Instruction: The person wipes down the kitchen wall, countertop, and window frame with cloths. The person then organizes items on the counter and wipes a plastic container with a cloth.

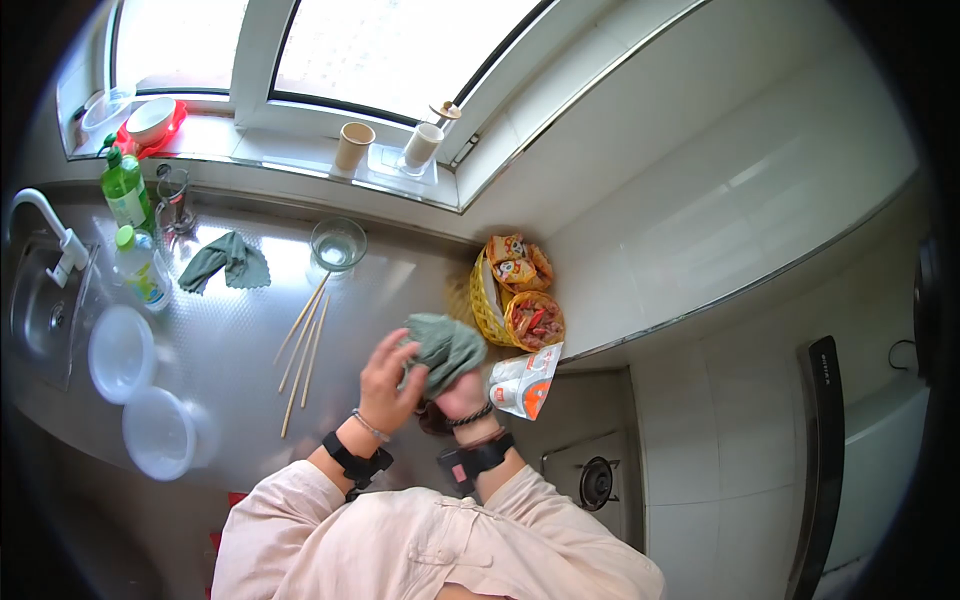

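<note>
Both hands meet at one green cloth [446,345], which is above the counter [230,345], between the wooden sticks [315,352] and the yellow basket [487,305]. Right hand [465,395] is under the cloth and seems to be closed on its lower part; most of its fingers are hidden. Left hand [385,385] is at the other side, its fingers apart and curved towards the fabric, but it is blurred, so I cannot tell if it grips or only touches. Also I cannot tell if the cloth covers some object or is only bunched; a dark thing [432,419] just below the hands is too unclear to name. To handle it well, in my judgement, the right hand should give steady support from below, while the left hand guides the fabric with light and even pressure. Loose edges should be kept gathered, because the basket and the white-and-orange pouch [524,381] are near on the right side, and a hanging corner could catch them. It is also wise to keep the left elbow away from the sticks, which could roll easily.
</note>
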### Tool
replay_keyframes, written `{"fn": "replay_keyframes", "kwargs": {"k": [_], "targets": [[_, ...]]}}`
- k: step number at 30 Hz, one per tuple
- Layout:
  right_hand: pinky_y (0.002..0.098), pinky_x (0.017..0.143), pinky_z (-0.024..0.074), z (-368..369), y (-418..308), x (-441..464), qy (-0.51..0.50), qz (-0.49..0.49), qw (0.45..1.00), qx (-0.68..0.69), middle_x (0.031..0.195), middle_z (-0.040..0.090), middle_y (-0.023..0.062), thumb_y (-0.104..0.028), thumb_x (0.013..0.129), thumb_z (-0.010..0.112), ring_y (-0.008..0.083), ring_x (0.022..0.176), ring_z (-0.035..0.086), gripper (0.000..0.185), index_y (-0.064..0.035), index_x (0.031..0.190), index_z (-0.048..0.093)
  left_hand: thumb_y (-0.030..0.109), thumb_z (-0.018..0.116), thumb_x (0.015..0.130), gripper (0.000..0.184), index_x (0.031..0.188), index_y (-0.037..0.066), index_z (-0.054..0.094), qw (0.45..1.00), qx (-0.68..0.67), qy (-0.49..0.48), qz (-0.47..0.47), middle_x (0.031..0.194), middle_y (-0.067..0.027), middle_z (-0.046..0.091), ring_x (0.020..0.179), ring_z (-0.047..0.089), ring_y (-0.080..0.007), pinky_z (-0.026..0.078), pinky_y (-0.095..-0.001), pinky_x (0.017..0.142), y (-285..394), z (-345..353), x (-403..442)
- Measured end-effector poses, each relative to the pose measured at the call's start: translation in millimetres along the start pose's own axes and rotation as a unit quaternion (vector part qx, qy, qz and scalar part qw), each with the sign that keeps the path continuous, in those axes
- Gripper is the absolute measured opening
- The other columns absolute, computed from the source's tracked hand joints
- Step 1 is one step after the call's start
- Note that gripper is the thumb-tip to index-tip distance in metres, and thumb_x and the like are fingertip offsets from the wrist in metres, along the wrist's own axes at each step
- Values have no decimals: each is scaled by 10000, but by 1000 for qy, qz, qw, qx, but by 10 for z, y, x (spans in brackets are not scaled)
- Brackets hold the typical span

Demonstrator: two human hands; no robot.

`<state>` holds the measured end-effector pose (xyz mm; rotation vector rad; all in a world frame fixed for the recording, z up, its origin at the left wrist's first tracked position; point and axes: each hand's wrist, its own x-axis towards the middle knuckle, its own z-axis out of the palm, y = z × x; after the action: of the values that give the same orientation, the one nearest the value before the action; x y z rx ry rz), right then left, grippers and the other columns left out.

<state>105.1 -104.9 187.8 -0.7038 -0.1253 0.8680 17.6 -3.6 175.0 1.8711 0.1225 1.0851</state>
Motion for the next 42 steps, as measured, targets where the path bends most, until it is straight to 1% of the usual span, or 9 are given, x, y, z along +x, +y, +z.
{"fn": "replay_keyframes", "kwargs": {"k": [8, 15, 17, 19, 20, 21, 25, 29, 42], "targets": [[423, 920, 390, 632, -1580, 1127, -85, -271, 953, -110, 1155, 523, 87, -548, 857, 369, 248, 1047, 493, 572, -77, 1158, 490, 199, 553, 788, 426, 1179, 52, 470, 927, 301, -144, -170, 1329, -177, 347, 1232, 327, -311, 278, -441, 989, -1436, 154, -835], [347, 847, 405, 1987, -2667, 1882, 146, -631, 689, -326, 995, 510, 72, -345, 918, 421, 174, 876, 487, 356, 0, 979, 485, 300, 521, 797, 477, 1214, 78, 456, 897, 335, -225, -179, 1374, -161, 299, 1278, 269, -285, 208, -451, 1019, -1460, 208, -839], [383, 880, 384, 1991, -3193, 2208, 143, -708, 434, -537, 1046, 505, 145, -205, 896, 449, 232, 963, 484, 258, 36, 981, 484, 296, 523, 793, 465, 1202, 81, 470, 897, 331, -227, -185, 1369, -160, 310, 1275, 276, -285, 214, -461, 1009, -1460, 219, -842], [430, 908, 361, 2076, -3510, 2521, 109, -710, -96, -689, 1098, 493, 213, -109, 852, 470, 306, 1061, 449, 253, 42, 1056, 477, 291, 522, 792, 465, 1204, 82, 470, 894, 340, -231, -181, 1372, -160, 305, 1276, 273, -287, 210, -469, 1008, -1466, 215, -825], [463, 924, 350, 2096, -3441, 2633, 115, -673, -70, -728, 1188, 463, 196, -76, 800, 505, 353, 1122, 412, 340, -12, 1134, 489, 300, 532, 793, 465, 1205, 94, 475, 891, 345, -233, -181, 1369, -163, 313, 1268, 286, -287, 225, -479, 997, -1457, 212, -812], [454, 982, 296, 2030, -3411, 2683, 188, -538, -186, -800, 1266, 434, 105, -130, 805, 507, 299, 1188, 377, 409, -92, 1211, 475, 300, 532, 793, 465, 1205, 94, 475, 890, 347, -233, -181, 1369, -163, 313, 1268, 286, -287, 225, -479, 997, -1466, 210, -802], [420, 1005, 240, 1484, -3444, 3303, 239, -261, -271, -895, 1275, 437, 42, -244, 857, 379, 221, 1180, 394, 372, -130, 1186, 509, 307, 542, 780, 472, 1203, 105, 480, 882, 354, -249, -188, 1362, -159, 327, 1258, 303, -288, 231, -488, 990, -1458, 228, -779], [430, 985, 259, 572, -2641, 3760, 168, -58, -187, -966, 1154, 519, 47, -224, 859, 378, 216, 1120, 437, 323, -115, 1112, 547, 300, 550, 762, 478, 1196, 109, 491, 886, 349, -239, -191, 1368, -166, 313, 1271, 279, -301, 220, -491, 992, -1488, 231, -832], [430, 1026, 207, 843, -2805, 3908, 175, -69, -225, -956, 1209, 495, 55, -194, 864, 377, 216, 1166, 401, 331, -116, 1134, 552, 314, 570, 753, 462, 1172, 129, 507, 883, 360, -239, -184, 1344, -147, 358, 1247, 319, -278, 255, -481, 973, -1501, 222, -794]]}}
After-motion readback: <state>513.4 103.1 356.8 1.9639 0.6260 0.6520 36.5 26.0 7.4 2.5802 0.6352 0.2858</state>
